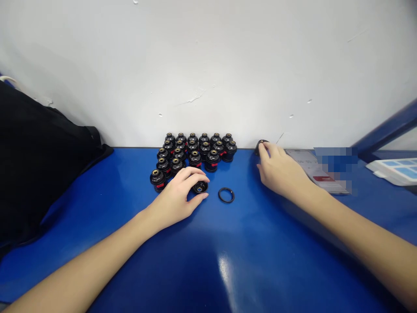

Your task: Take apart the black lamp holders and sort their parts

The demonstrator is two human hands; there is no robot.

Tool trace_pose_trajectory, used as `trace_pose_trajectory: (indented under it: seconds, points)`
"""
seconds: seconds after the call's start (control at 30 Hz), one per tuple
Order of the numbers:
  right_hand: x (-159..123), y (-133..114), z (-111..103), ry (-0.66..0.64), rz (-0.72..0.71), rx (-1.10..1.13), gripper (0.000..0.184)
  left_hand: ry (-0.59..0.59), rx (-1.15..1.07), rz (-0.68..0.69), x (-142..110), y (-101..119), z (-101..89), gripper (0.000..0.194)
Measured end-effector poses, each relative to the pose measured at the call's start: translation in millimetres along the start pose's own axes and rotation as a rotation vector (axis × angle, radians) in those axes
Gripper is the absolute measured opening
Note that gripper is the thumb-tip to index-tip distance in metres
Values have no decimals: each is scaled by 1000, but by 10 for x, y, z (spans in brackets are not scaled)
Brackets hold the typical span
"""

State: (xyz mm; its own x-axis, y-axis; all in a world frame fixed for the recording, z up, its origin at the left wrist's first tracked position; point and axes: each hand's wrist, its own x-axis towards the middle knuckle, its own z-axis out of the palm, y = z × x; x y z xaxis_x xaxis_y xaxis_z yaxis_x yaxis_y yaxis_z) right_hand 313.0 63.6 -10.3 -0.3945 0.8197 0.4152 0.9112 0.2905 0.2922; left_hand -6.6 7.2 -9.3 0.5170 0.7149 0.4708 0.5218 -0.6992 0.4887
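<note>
Left hand (177, 191) is curled over a black socket piece (200, 187) on the blue counter (228, 261); fingers half closed around it, thumb beneath. A loose black ring (226, 195) lies just beside, apart. Right hand (276, 171) is laid on another black part (260, 145) at the wall; grip cannot be told. Assembled black sockets (193, 154) are clustered behind the left hand.

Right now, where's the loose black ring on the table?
The black ring lies flat on the blue table near the middle of the head view, just right of the left hand and in front of the cluster of black sockets.
</note>
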Motion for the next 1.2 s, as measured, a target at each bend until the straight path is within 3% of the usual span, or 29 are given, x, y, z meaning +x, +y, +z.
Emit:
trace_pose_trajectory:
  seconds: [0.33,0.5,0.63,0.73,0.8,0.93,1.07,1.2]
  points:
    - [61,64,101,16,43,49,62,-23,-80,-37,-5,-14,-2,36]
    - [66,55,42,39,40,83,58,-18,-70,-37,-10,-34,6,49]
    - [-12,-135,-199,90,-73,367,33,-21,-61,-62,-8,-52,20,55]
    - [-128,-398,-428,-71,-266,694,18,-10,-57,-71,-1,-64,33,58]
    - [-209,-568,-521,-101,-318,762,16,-9,-53,-71,2,-69,38,58]
    - [-286,-725,-490,-40,-381,619,19,-6,-55,-74,2,-59,38,57]
    - [-263,-664,-388,40,-372,490,25,-7,-72,-90,-2,-41,32,55]
    - [-333,-656,-441,85,-345,399,29,-4,-85,-91,-3,-41,36,53]
